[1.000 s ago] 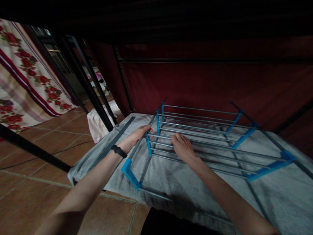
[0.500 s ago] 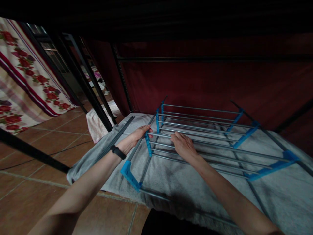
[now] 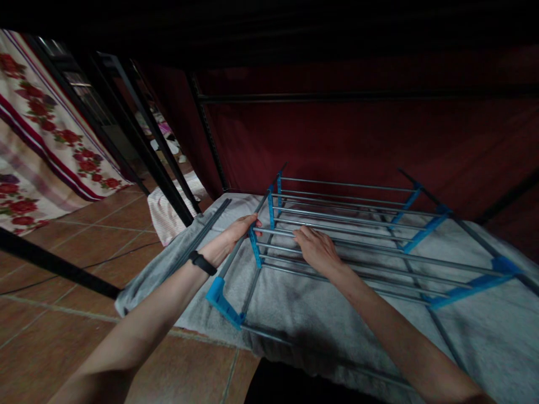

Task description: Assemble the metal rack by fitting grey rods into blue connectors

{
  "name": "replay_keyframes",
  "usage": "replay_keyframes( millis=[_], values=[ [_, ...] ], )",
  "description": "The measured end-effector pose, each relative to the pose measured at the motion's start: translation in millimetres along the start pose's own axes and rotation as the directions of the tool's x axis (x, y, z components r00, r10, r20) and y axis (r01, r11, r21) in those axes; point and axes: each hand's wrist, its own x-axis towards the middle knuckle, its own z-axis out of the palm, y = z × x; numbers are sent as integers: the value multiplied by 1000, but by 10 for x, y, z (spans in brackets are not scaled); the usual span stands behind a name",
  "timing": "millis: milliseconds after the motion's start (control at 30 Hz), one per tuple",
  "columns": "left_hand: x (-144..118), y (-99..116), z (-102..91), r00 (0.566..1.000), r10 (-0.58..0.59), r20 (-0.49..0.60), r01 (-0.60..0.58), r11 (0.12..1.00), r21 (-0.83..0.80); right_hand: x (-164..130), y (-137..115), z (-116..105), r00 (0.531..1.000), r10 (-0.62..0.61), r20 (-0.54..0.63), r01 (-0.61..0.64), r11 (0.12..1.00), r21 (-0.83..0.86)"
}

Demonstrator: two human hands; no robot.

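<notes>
Rack (image 3: pixel 379 250), grey and blue: on a grey blanket (image 3: pixel 497 342), right of loose tubes (image 3: pixel 202 233). Left hand (image 3: pixel 244 227): fingers closed about a left-side blue bracket (image 3: pixel 256 248) at the side pole (image 3: pixel 233 256). Right hand (image 3: pixel 315 245): fingers curled over a crossbar (image 3: pixel 280 232), right of that joint. Step in hand, seemingly: seating crossbar in bracket. Next move probably calls for bracket steadied, crossbar pressed left.

Showing bright blue on the brackets (image 3: pixel 222 304), silvery grey on the rods (image 3: pixel 421 258), pale grey on the blanket (image 3: pixel 280 306), deep red on the backdrop (image 3: pixel 337 140), and red flowers with maroon stripes on a cream curtain (image 3: pixel 69 151).
</notes>
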Motion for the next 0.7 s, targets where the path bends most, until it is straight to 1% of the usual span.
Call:
replay_keyframes(
  millis=[233, 433, 567, 700],
  values=[
    [10, 1, -7, 1000, -12, -1, 12, 1000, -2, -12, -4, -31, 1000, -6, 27, 6, 1000, -1],
    [-7, 25, 18, 999, 31, -19, -29, 995, 93, -17, -10, -57, 998, 1, 56, -2, 1000, 18],
    [-33, 34, 47, 998, 47, -41, -43, 994, 100, -7, -9, -90, 997, 7, 72, -10, 999, 35],
    [-36, 20, 53, 998, 51, -41, -47, 994, 101, -1, -20, -112, 996, 20, 90, -23, 999, 39]
  ],
)
